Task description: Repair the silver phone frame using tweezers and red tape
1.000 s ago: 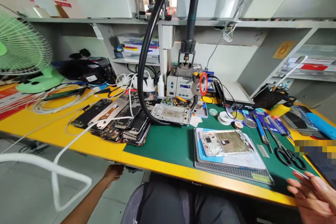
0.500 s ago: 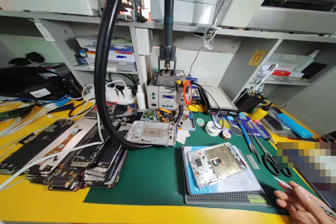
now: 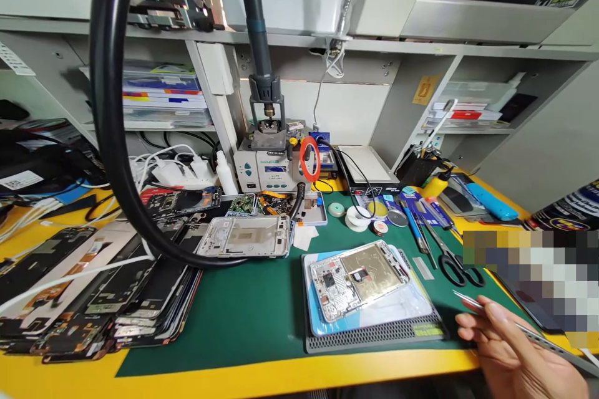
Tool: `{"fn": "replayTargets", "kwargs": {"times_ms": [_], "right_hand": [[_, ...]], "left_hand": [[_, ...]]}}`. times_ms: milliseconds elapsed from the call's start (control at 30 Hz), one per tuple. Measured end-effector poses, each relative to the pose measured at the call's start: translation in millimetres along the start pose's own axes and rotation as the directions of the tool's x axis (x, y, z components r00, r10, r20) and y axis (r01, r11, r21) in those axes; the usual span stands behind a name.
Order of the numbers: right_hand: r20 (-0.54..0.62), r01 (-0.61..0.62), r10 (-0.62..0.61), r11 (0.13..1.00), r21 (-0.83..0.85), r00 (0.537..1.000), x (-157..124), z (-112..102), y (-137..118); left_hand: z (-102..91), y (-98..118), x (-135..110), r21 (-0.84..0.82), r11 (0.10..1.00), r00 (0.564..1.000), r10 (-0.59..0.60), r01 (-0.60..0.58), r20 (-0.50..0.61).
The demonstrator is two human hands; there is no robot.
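Observation:
At the lower right, my right hand (image 3: 510, 336) is closed around metal tweezers (image 3: 528, 330), their pointed tips aimed left over the green mat. Left of that hand, an opened phone frame (image 3: 358, 280) lies at a slant on a white and blue plate (image 3: 412, 308). Beneath the plate is a dark perforated pad (image 3: 365, 343). The tweezers are apart from the phone frame. Black-handled scissors (image 3: 461, 269) rest on the mat just beyond my right hand. My left hand is out of view.
Stacked phone screens (image 3: 145, 299) cover the left side. A black hose (image 3: 110, 106) arches over them from the hot air station (image 3: 276, 168). Another phone frame (image 3: 248, 235) lies mid-bench. Tape and wire spools (image 3: 358, 218) stand behind; blue-handled tools (image 3: 414, 224) lie at right.
The view has turned to the right, so the bench items appear shifted left. More of my right hand and the tweezers shows. The phone frame stays on its plate.

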State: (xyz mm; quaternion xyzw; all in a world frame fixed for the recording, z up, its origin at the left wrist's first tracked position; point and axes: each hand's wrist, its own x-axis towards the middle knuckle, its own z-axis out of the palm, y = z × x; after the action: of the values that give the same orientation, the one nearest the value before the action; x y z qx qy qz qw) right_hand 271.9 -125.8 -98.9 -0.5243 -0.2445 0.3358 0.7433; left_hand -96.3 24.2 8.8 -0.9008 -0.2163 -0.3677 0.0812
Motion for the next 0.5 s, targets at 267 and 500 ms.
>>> {"fn": "replayTargets", "kwargs": {"times_ms": [267, 500], "right_hand": [[-0.017, 0.048, -0.048, 0.998, 0.028, 0.999, -6, 18, -11], [0.069, 0.087, -0.089, 0.996, 0.027, 0.994, -8, 24, -15]], "left_hand": [[4.5, 25, 25, -0.025, 0.996, 0.995, 0.086, -0.088, -0.045], [-9.0, 76, 19, -0.065, 0.997, 0.999, 0.031, -0.03, 0.011]]}}
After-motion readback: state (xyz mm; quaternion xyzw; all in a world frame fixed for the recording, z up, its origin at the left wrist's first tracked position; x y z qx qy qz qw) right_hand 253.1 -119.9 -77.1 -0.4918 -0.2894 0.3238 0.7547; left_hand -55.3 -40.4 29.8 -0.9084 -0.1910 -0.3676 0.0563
